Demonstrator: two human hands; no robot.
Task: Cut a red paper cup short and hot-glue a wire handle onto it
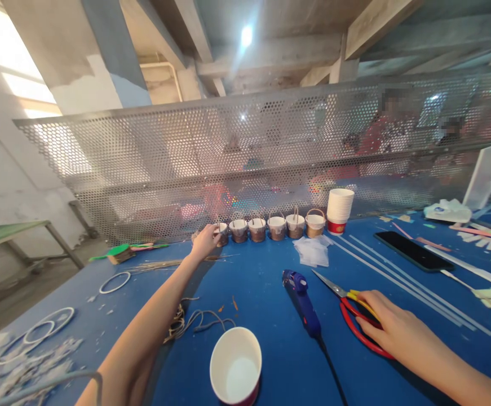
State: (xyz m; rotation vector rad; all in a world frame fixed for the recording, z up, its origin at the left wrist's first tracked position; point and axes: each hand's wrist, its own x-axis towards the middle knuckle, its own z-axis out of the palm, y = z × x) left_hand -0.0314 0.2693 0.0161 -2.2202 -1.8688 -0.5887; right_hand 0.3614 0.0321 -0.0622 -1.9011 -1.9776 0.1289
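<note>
Touching the leftmost handled cup (223,235), our left hand (205,241) bends its fingers at the rim; whether they pinch it, we cannot tell. Our right hand (386,324): fingers curled round the handles of red-and-yellow scissors (345,295). Right of our left hand: five more handled cups (277,229), in a row. Between our hands: one blue glue gun (305,304).

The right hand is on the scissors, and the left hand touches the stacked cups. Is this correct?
No: in the head view, the left hand is at the leftmost basket, not the stacked cups. The right hand is on the scissors.
</note>
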